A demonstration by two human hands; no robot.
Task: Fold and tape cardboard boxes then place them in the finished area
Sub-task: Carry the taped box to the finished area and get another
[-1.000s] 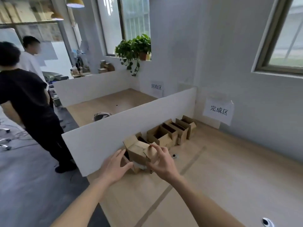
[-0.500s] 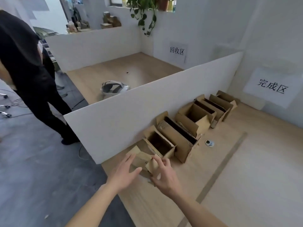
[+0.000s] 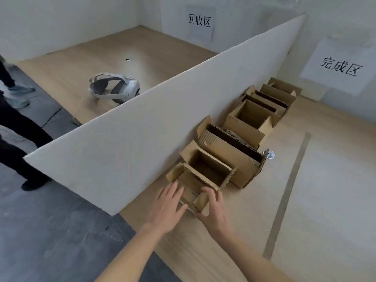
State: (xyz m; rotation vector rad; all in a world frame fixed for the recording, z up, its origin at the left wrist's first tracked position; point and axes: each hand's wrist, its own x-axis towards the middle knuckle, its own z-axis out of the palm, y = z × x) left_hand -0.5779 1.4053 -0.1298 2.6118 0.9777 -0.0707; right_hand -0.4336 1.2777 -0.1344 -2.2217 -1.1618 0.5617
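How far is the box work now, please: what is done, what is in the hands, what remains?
Done: a row of cardboard boxes already stands along the white divider, on the side with the 完成区 sign. In hand: the left hand and right hand set the nearest box at the row's near end. Left: letting go; the boxes' top flaps are open, and I cannot see tape.

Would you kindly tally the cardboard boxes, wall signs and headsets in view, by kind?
Cardboard boxes: 7 (the far ones overlap, so this is approximate)
Wall signs: 2
Headset: 1
Total: 10
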